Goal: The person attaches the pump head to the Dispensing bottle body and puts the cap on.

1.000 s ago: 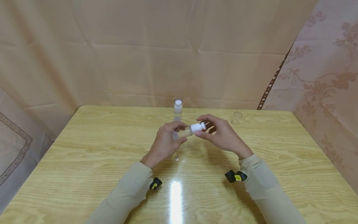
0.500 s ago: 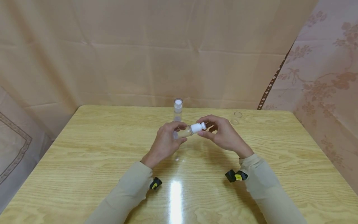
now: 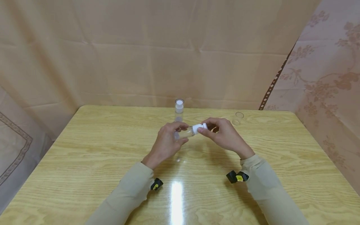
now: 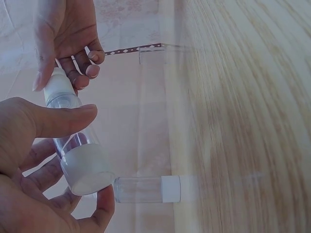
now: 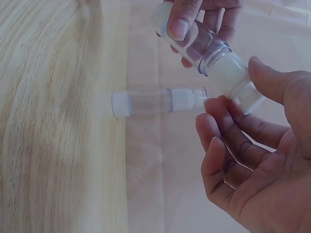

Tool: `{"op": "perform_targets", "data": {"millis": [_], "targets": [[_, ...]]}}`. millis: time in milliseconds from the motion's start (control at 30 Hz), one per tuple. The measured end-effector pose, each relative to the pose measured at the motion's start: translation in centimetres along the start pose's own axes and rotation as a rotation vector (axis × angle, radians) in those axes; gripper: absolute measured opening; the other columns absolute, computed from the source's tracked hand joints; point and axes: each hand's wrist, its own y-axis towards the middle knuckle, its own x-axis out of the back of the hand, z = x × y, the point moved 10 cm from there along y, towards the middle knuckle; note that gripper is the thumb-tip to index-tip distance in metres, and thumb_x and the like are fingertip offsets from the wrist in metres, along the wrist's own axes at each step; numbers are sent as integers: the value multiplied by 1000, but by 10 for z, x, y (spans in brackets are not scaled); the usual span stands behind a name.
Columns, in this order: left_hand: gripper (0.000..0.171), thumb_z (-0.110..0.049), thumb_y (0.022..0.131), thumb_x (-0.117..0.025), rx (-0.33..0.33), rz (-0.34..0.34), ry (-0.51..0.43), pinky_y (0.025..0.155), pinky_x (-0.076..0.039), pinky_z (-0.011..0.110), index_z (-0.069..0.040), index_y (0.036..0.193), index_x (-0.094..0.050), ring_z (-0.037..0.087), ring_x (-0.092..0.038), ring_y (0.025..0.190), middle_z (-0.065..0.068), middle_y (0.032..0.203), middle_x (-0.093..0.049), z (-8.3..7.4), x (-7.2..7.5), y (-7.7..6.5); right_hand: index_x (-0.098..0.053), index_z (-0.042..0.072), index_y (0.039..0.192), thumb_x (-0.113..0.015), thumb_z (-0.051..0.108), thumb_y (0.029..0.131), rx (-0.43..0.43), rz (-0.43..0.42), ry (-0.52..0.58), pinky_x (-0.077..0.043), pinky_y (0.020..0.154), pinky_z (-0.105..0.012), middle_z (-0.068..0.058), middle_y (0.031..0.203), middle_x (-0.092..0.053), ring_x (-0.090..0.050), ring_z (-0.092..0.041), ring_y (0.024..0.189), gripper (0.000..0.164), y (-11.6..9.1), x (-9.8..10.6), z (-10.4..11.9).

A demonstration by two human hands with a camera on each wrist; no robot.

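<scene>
My left hand [image 3: 168, 140] grips a small clear pump bottle [image 4: 73, 116] around its body, thumb on one side and fingers on the other. The bottle is held above the table, tilted with its top toward the right. A white pump head [image 5: 228, 70] sits at its neck. My right hand [image 3: 225, 134] pinches that pump head, with the thumb on the near side and the fingertips opposite in the right wrist view. The bottle's white base [image 4: 90, 170] shows in the left wrist view. Behind the hands stands a second clear pump bottle [image 3: 179, 114], upright and white-topped.
A clear cap [image 3: 237, 118] stands at the back right of the wooden table [image 3: 112, 131]. Beige cloth [image 3: 168, 56] hangs behind the table's far edge, and a flowered cloth [image 3: 332, 87] is on the right.
My right thumb drew back from the pump head, then came over it as the fingers took a fresh pinch. My left hand and the bottle have stayed nearly still.
</scene>
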Motion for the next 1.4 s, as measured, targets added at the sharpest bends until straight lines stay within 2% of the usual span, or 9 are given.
{"op": "perform_targets", "data": {"millis": [133, 300, 533, 800, 1033, 1233, 1400], "targets": [[41, 0, 79, -85, 10, 4, -6, 92, -51, 49, -3, 118, -71, 31, -65, 102, 10, 113, -72, 1, 0, 0, -72, 5, 115, -74, 24, 95, 4, 1, -4, -55, 79, -42, -4, 96, -71, -64, -20, 85, 27, -1, 2, 0], [41, 0, 80, -85, 20, 9, -11, 93, -52, 49, -3, 118, -71, 30, -65, 103, 9, 114, -72, 1, 0, 0, -67, 6, 126, -80, 17, 90, 42, 9, 5, -55, 84, -44, -7, 111, -70, -65, -23, 94, 40, -3, 4, 3], [41, 1, 79, -85, 23, 14, -27, 92, -53, 50, -2, 118, -71, 36, -66, 103, 12, 113, -72, 2, -1, 0, -66, 6, 128, -80, 8, 88, 96, 31, 53, -55, 84, -47, -7, 122, -68, -64, -24, 100, 43, -3, 2, 9], [42, 1, 79, -85, 29, 19, -26, 92, -52, 51, -1, 118, -71, 36, -66, 104, 12, 113, -72, 2, -1, 0, -67, 3, 124, -76, 3, 90, 109, 30, 44, -55, 83, -46, -8, 120, -68, -63, -25, 99, 36, -4, 2, 11], [42, 1, 79, -85, 28, 22, -20, 92, -52, 50, -1, 118, -71, 36, -66, 103, 12, 113, -72, 2, -2, 0, -68, 4, 124, -75, 4, 91, 95, 32, 26, -54, 83, -42, -8, 116, -69, -63, -24, 98, 33, -4, 1, 10], [41, 1, 79, -85, 24, 17, -14, 91, -53, 49, -1, 117, -71, 33, -66, 102, 11, 112, -72, 2, -1, 0, -70, 6, 122, -75, 8, 93, 86, 32, 22, -54, 81, -45, -5, 106, -70, -62, -22, 92, 29, -4, 0, 9], [40, 2, 79, -85, 21, 16, -16, 91, -53, 49, -1, 117, -71, 32, -66, 102, 11, 112, -72, 1, -1, 0, -71, 8, 119, -74, 13, 95, 67, 31, 9, -53, 78, -43, -3, 96, -70, -61, -20, 86, 25, -3, 0, 7]]}}
